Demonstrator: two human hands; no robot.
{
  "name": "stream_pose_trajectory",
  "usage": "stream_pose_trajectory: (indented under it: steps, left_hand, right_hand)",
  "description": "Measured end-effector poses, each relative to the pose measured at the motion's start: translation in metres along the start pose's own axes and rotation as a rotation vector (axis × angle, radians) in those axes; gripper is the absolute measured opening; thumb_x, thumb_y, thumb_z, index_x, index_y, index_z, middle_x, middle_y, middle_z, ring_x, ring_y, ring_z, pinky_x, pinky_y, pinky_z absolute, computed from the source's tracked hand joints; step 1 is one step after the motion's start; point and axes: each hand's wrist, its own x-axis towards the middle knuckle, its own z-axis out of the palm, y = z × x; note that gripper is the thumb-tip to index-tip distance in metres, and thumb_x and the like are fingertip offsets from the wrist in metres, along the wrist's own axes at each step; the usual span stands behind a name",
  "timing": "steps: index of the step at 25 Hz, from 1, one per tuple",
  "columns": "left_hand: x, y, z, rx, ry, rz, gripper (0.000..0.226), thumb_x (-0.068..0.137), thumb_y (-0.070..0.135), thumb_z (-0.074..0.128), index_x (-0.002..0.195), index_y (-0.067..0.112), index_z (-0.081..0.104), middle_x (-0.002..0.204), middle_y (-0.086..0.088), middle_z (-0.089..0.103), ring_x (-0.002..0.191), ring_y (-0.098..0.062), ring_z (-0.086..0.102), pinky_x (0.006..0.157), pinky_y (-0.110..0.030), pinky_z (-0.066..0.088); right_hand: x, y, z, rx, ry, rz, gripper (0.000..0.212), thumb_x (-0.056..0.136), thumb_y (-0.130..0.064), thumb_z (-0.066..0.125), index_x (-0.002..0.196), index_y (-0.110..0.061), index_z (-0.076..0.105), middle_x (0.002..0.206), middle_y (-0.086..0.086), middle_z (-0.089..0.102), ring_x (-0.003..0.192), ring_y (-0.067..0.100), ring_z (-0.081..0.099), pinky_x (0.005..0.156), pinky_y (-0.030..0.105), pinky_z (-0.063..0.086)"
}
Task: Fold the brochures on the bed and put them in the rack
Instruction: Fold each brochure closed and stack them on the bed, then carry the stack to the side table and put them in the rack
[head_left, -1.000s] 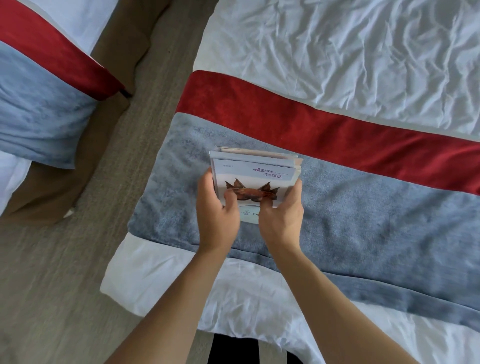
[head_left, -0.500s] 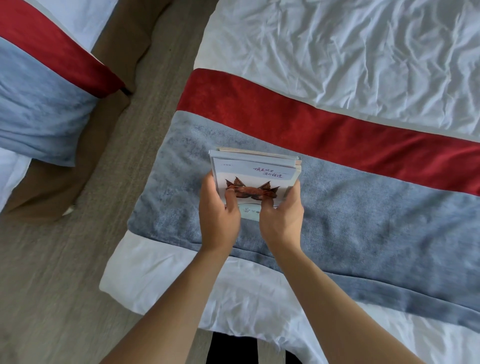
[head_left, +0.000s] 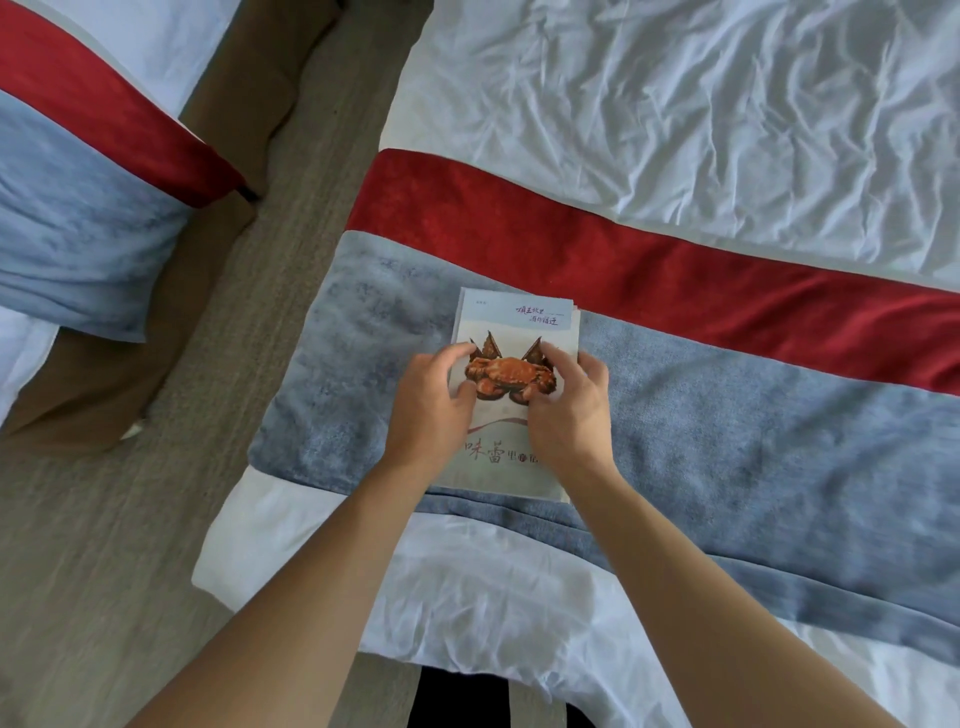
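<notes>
1. Two beds show; we take the nearer bed (head_left: 727, 130), with its crumpled white sheet, as our landmark, and the second bed (head_left: 78, 208) lies well apart to its left across a strip of floor (head_left: 130, 519).
2. Across the landmark bed runs a runner (head_left: 727, 441), grey-blue with a red band on its far side.
3. On the grey-blue part of that runner, near the bed's left edge, lies the stack of brochures (head_left: 519, 322), flat, its top cover printed with a crab and some characters; further sheet edges peek out along its right side.
4. Our left hand (head_left: 431, 410) presses on the stack's left half, fingers curled loosely onto the cover.
5. Our right hand (head_left: 566, 410) rests on the right half, fingertips at the crab picture.
6. Neither grip closes around anything; both hands lie on top of the paper.
</notes>
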Motion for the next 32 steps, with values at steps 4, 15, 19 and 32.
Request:
stream_pose_trajectory:
  steps: [4, 15, 19, 32]
  left_hand:
    - [-0.006, 0.002, 0.010, 0.042, -0.060, 0.038, 0.050, 0.093, 0.008, 0.061, 0.139, 0.026, 0.054, 0.112, -0.005, 0.049, 0.081, -0.008, 0.047, 0.069, -0.001, 0.035]
    - [-0.009, 0.075, 0.045, 0.090, -0.080, 0.040, 0.051, 0.095, 0.010, 0.059, 0.141, 0.030, 0.051, 0.116, -0.003, 0.044, 0.085, -0.011, 0.049, 0.077, -0.018, 0.037]
    - [-0.005, 0.147, 0.038, 0.075, -0.043, 0.077, 0.051, 0.095, 0.009, 0.058, 0.140, 0.029, 0.050, 0.117, -0.002, 0.042, 0.087, -0.013, 0.052, 0.080, -0.023, 0.042]
    - [-0.005, 0.405, -0.101, 0.034, 0.071, 0.348, 0.053, 0.092, 0.016, 0.064, 0.140, 0.030, 0.047, 0.124, -0.008, 0.044, 0.104, -0.025, 0.059, 0.081, -0.022, 0.043]
  right_hand:
    - [-0.010, 0.011, -0.013, -0.131, -0.057, -0.085, 0.067, 0.085, -0.004, 0.053, 0.146, -0.030, 0.047, 0.165, 0.000, 0.011, 0.125, 0.028, 0.053, 0.091, 0.034, 0.051]
    - [-0.001, 0.024, -0.092, -0.227, -0.024, -0.214, 0.065, 0.083, -0.001, 0.055, 0.144, -0.022, 0.049, 0.166, 0.000, 0.013, 0.113, 0.028, 0.062, 0.076, 0.034, 0.056]
    - [0.006, -0.003, -0.156, -0.217, 0.018, -0.239, 0.066, 0.083, -0.003, 0.056, 0.145, -0.023, 0.048, 0.166, -0.001, 0.012, 0.113, 0.028, 0.062, 0.074, 0.029, 0.052]
    - [-0.030, -0.197, -0.360, -0.209, 0.247, -0.490, 0.068, 0.084, -0.005, 0.059, 0.148, -0.023, 0.046, 0.165, 0.006, 0.016, 0.128, 0.029, 0.053, 0.086, 0.027, 0.046]
